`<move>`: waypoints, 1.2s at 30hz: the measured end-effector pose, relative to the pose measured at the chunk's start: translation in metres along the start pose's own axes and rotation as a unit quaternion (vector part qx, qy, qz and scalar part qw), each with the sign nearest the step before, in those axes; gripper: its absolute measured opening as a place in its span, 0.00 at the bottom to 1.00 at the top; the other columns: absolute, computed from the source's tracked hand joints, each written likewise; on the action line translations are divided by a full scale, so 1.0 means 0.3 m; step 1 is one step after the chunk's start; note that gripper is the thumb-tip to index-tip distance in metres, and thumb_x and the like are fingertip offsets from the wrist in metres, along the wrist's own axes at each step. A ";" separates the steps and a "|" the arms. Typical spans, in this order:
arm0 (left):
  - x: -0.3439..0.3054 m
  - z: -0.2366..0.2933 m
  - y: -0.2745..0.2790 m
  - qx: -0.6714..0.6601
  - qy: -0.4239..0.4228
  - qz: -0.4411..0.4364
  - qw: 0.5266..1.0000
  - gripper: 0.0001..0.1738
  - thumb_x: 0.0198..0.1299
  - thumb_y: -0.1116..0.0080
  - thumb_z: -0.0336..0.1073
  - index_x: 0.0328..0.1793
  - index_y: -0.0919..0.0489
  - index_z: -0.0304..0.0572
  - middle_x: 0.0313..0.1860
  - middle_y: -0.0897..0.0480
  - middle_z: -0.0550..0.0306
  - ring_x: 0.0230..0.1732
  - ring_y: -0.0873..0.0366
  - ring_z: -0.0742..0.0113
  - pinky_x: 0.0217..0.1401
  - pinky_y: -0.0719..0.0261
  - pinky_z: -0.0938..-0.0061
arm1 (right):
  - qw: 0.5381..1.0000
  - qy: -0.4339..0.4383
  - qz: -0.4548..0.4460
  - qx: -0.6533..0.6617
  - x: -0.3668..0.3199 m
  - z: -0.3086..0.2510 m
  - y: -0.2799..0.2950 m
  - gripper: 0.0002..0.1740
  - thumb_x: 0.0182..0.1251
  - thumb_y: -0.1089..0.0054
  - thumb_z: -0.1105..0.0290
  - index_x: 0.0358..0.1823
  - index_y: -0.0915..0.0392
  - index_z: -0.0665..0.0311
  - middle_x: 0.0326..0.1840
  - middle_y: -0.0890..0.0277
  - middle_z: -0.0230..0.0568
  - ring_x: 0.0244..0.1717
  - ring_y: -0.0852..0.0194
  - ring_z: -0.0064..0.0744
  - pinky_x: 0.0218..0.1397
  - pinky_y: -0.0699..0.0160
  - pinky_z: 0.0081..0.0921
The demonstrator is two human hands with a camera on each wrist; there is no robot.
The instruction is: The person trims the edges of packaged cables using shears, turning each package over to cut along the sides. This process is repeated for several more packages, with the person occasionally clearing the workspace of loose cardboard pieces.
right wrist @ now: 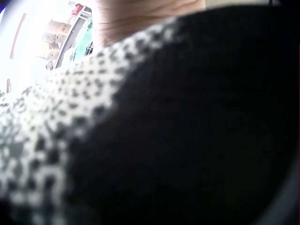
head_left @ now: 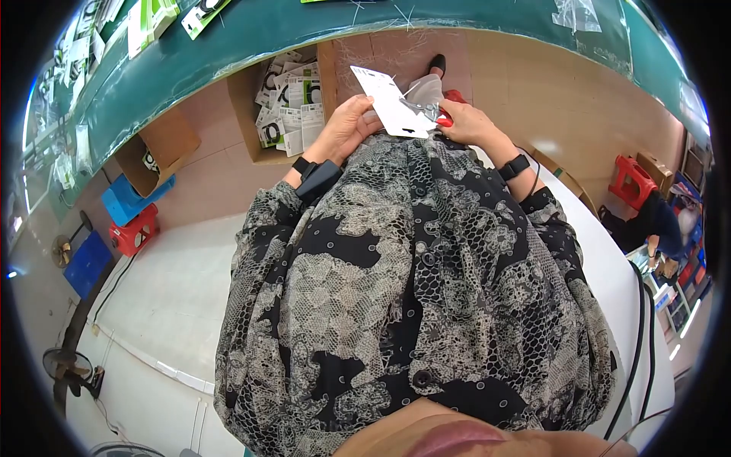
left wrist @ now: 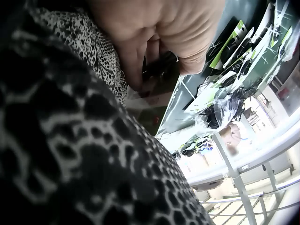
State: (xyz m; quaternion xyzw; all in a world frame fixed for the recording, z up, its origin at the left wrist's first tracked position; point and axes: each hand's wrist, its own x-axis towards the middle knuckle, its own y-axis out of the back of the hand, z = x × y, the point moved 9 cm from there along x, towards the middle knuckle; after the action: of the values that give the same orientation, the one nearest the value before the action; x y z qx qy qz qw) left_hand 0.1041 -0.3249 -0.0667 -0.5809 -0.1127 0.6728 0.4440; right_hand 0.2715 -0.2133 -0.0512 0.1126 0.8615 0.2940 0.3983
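Observation:
My left hand [head_left: 352, 128] holds a white packaging card [head_left: 390, 107] by its left edge, tilted in front of the shirt. In the left wrist view, the fingers [left wrist: 190, 58] curl around it, and the packed item on its other side is mostly hidden. A thin white strip [head_left: 413, 85] sticks out past the card's right edge. My right hand [head_left: 468, 123] grips red-handled cutters [head_left: 445, 117], their metal head right at the card's right edge. Only the wrist and a sleeve [right wrist: 70, 93] show in the right wrist view, so that hand's work is hidden there.
A cardboard box [head_left: 245, 114] full of carded packs [head_left: 293, 107] stands on the floor beyond the left hand. The green table [head_left: 472, 15] curves across the front, with more packs [head_left: 148, 27] at its left. Red stools [head_left: 632, 183] and another person [head_left: 659, 225] are at right.

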 end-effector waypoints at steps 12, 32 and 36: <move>0.012 -0.022 0.015 0.009 0.004 0.004 1.000 0.18 0.66 0.44 0.34 0.58 0.31 0.31 0.56 0.23 0.46 0.57 0.23 0.53 0.63 0.23 0.58 | 0.999 0.043 -0.015 0.024 0.024 -0.078 0.019 0.18 0.57 0.41 0.64 0.46 0.30 0.66 0.43 0.23 0.58 0.48 0.25 0.57 0.49 0.27 0.44; -0.002 0.109 -0.038 0.277 -0.117 0.061 0.952 0.18 0.63 0.41 0.33 0.56 0.31 0.36 0.51 0.24 0.51 0.51 0.22 0.60 0.55 0.22 0.63 | 0.992 0.050 0.035 0.110 0.067 -0.060 0.014 0.19 0.56 0.40 0.61 0.45 0.28 0.63 0.39 0.22 0.55 0.43 0.23 0.57 0.45 0.25 0.44; -0.096 0.302 -0.165 0.673 -0.339 0.118 0.647 0.19 0.56 0.37 0.33 0.53 0.27 0.41 0.45 0.25 0.55 0.44 0.24 0.61 0.46 0.24 0.64 | 0.967 0.021 0.145 0.209 0.075 -0.031 0.119 0.20 0.56 0.40 0.63 0.48 0.28 0.64 0.42 0.22 0.51 0.45 0.24 0.54 0.48 0.25 0.41</move>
State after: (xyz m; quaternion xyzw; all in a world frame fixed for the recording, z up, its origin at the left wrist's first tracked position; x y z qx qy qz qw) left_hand 0.0453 -0.2843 0.0130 0.1375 0.2983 0.7604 0.5604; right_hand 0.2484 -0.1788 -0.0390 0.3112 0.8864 0.1644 0.3008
